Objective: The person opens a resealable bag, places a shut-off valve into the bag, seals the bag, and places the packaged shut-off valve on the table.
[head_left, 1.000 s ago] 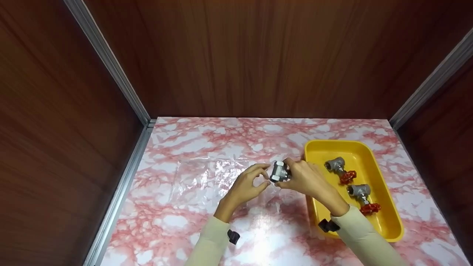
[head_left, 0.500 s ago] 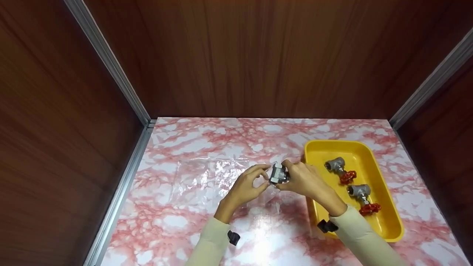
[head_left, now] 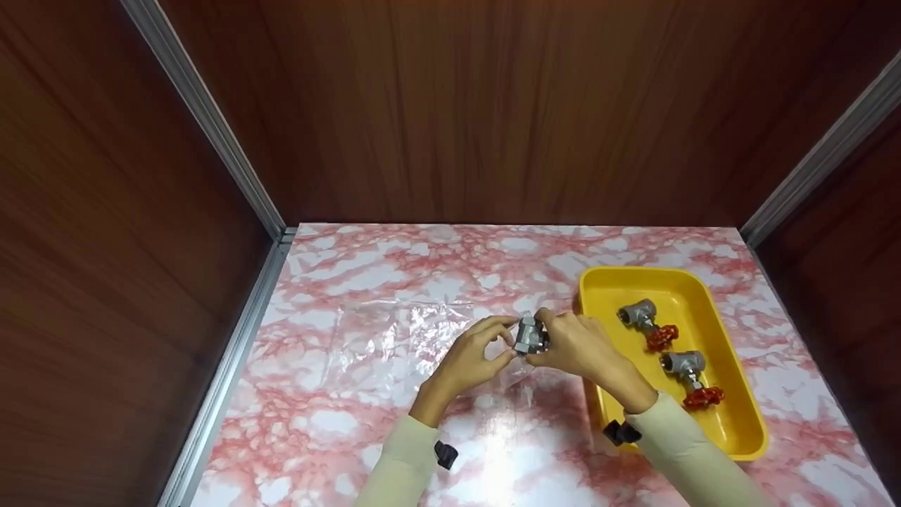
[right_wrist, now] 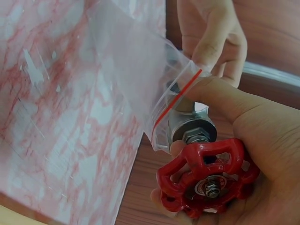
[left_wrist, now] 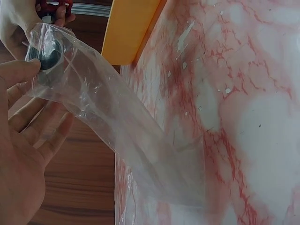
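Both hands were curled: the right hand (head_left: 584, 346) gripped a red handwheel valve (right_wrist: 201, 153), its body partly inside the zip-lock bag (left_wrist: 126, 123) that the left hand (head_left: 470, 357) pinched, towards nine o'clock. At three o'clock, a yellow tray (head_left: 676, 290) held two similar valves (head_left: 683, 362).

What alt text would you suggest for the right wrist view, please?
In the grip of the right hand, a metal valve with a red handwheel sits partly inside the mouth of a clear plastic bag crossed by a red line. The left hand holds the bag near its mouth; a marbled tabletop lies behind.
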Demonstrator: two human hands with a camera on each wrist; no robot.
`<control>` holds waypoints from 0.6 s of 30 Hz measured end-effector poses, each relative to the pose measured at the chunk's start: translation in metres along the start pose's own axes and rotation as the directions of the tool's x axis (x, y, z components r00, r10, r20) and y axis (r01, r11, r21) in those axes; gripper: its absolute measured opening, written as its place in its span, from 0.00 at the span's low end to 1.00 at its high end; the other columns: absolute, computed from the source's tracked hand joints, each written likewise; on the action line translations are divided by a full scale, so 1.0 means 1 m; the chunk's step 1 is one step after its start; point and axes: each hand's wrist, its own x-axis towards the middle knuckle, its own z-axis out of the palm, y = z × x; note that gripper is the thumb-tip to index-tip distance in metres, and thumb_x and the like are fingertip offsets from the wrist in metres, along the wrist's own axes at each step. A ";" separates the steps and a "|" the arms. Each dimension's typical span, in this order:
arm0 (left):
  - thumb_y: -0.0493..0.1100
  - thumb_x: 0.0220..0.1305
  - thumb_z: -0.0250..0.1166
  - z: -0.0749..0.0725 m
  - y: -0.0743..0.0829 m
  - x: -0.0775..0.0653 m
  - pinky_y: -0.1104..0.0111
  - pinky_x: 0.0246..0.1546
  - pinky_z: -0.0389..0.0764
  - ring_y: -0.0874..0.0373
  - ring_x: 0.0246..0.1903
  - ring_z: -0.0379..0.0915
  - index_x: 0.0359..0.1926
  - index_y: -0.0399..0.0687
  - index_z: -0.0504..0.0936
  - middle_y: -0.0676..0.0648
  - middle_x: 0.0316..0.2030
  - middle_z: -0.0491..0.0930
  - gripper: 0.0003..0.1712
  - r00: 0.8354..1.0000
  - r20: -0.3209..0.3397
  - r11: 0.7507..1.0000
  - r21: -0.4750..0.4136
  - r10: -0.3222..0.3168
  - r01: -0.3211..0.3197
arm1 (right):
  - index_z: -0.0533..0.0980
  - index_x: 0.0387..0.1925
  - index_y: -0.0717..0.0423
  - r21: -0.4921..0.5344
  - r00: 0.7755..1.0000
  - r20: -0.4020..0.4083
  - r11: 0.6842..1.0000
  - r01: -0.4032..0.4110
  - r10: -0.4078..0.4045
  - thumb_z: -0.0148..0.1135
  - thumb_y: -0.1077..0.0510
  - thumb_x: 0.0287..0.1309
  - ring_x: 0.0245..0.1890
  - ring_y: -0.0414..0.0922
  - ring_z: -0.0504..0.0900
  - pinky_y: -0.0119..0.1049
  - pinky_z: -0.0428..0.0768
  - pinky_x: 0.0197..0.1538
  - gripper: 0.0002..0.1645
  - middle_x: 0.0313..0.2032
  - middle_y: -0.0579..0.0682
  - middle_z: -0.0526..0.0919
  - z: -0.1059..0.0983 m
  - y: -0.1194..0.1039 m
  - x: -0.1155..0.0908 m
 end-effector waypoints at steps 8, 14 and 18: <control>0.39 0.70 0.72 0.002 0.001 -0.001 0.67 0.64 0.82 0.51 0.69 0.77 0.41 0.47 0.81 0.46 0.68 0.79 0.06 1.000 0.020 1.000 0.000 -0.016 0.016 | 0.75 0.48 0.54 0.014 1.000 0.026 1.000 0.010 -0.010 0.87 0.35 0.41 0.20 0.47 0.79 0.39 0.78 0.22 0.43 0.27 0.51 0.85 0.004 0.000 -0.001; 0.41 0.70 0.72 0.005 0.003 -0.002 0.65 0.68 0.80 0.51 0.70 0.76 0.40 0.48 0.82 0.47 0.69 0.79 0.06 0.999 0.032 0.999 0.013 -0.031 0.030 | 0.72 0.52 0.53 0.044 0.999 0.042 0.999 0.022 -0.024 0.88 0.34 0.40 0.21 0.48 0.81 0.39 0.78 0.22 0.47 0.28 0.51 0.86 0.008 0.001 -0.001; 0.41 0.69 0.73 0.006 0.003 -0.002 0.63 0.70 0.78 0.52 0.69 0.75 0.40 0.47 0.83 0.48 0.68 0.79 0.06 0.999 0.032 0.999 0.031 -0.027 0.026 | 0.71 0.54 0.52 0.040 0.997 0.061 0.998 0.044 -0.047 0.88 0.42 0.42 0.22 0.51 0.82 0.41 0.77 0.22 0.44 0.30 0.53 0.87 0.008 0.001 -0.001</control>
